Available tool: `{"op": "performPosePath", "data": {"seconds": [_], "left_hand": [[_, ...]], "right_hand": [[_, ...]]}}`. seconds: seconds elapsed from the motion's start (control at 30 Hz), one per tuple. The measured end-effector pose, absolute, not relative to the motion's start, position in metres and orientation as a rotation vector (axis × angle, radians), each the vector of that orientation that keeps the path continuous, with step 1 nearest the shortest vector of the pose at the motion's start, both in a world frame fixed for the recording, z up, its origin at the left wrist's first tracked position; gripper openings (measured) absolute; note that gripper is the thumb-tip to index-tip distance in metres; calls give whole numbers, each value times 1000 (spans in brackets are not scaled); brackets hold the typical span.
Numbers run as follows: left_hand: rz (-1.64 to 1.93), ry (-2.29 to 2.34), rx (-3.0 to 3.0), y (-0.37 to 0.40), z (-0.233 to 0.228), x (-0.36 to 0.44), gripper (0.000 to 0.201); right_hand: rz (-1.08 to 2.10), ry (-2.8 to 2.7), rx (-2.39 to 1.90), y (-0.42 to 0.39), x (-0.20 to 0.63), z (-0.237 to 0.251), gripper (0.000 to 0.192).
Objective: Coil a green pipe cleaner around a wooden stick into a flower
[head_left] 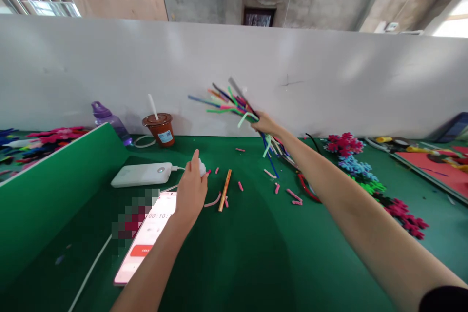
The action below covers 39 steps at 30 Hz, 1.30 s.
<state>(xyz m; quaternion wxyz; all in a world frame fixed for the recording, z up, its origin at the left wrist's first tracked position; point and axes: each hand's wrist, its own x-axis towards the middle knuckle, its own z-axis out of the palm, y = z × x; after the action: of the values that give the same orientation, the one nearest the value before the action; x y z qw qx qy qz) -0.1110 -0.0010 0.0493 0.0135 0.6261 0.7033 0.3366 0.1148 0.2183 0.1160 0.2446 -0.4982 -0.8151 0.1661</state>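
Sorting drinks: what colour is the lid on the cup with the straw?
Brown, seen in the head view: the plastic cup's lid, under a white straw.

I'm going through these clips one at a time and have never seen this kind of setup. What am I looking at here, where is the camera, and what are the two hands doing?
There is no machine here: a person works with bare hands, and the one camera sits on their head, looking forward and down over a green table.

The right hand is raised and grips a bundle of colourful pipe cleaners, fanned out in front of a white partition.

The left hand pinches a small white piece just above the table.

Beneath the left forearm lies a phone showing a timer, beside a white power bank. Short pink offcuts and an orange stick lie scattered about. Further back stand a lidded drink cup and a purple bottle; fuzzy snowflake shapes lie to the right.
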Motion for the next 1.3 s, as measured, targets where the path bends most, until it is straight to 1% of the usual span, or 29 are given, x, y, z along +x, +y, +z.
{"op": "performPosePath", "data": {"seconds": [0.1, 0.17, 0.23, 0.3, 0.4, 0.47, 0.57, 0.63, 0.67, 0.7, 0.77, 0.9, 1.0, 1.07, 1.1, 1.13, 1.2, 1.27, 1.3], "left_hand": [[1113, 2207, 1923, 0, 50, -110, 75], [1232, 2193, 1981, 2, 52, -111, 81], [1400, 2175, 2093, 1, 55, -112, 84], [1620, 2096, 2266, -1, 61, -110, 77], [1866, 1768, 2430, -11, 73, -94, 53], [1844, 1561, 2197, -20, 82, -72, 42], [1637, 1155, 1360, -34, 88, -28, 41], [1314, 830, 825, -40, 86, -1, 39], [1131, 748, 652, -42, 82, 10, 40], [999, 719, 539, -44, 77, 19, 42], [959, 733, 495, -47, 65, 30, 45], [931, 760, 453, -50, 48, 35, 31], [951, 781, 410, -48, 45, 29, 36], [982, 788, 395, -45, 43, 25, 34], [984, 787, 392, -44, 43, 24, 31], [977, 782, 388, -44, 42, 23, 28], [982, 751, 386, -43, 40, 22, 21], [1018, 692, 391, -45, 39, 23, 15], [1037, 657, 397, -46, 39, 23, 13]], "right_hand": [[472, -2053, -1226, 215, 117, 156, 45], [500, -1945, -1126, 207, 121, 182, 41], [694, -1737, -856, 192, 127, 204, 38], [831, -1601, -676, 169, 134, 219, 40], [1060, -1476, -565, 120, 144, 222, 34], [1313, -1455, -567, 82, 148, 208, 28], [1697, -1400, -704, 27, 155, 169, 14], [1837, -1372, -886, -2, 159, 138, 9], [1857, -1366, -930, -13, 161, 124, 12], [1860, -1368, -958, -21, 163, 110, 14], [1816, -1373, -1020, -31, 165, 86, 20], [1601, -1430, -1117, -35, 154, 57, 28], [1216, -1664, -1202, -35, 142, 53, 43], [830, -1988, -1243, -31, 143, 59, 52], [706, -2132, -1243, -28, 148, 64, 57], [672, -2244, -1232, -25, 156, 70, 61], [810, -2278, -1220, -15, 178, 81, 63], [900, -2132, -1292, -4, 202, 86, 51], [1051, -2083, -1293, 2, 212, 85, 44]]}}
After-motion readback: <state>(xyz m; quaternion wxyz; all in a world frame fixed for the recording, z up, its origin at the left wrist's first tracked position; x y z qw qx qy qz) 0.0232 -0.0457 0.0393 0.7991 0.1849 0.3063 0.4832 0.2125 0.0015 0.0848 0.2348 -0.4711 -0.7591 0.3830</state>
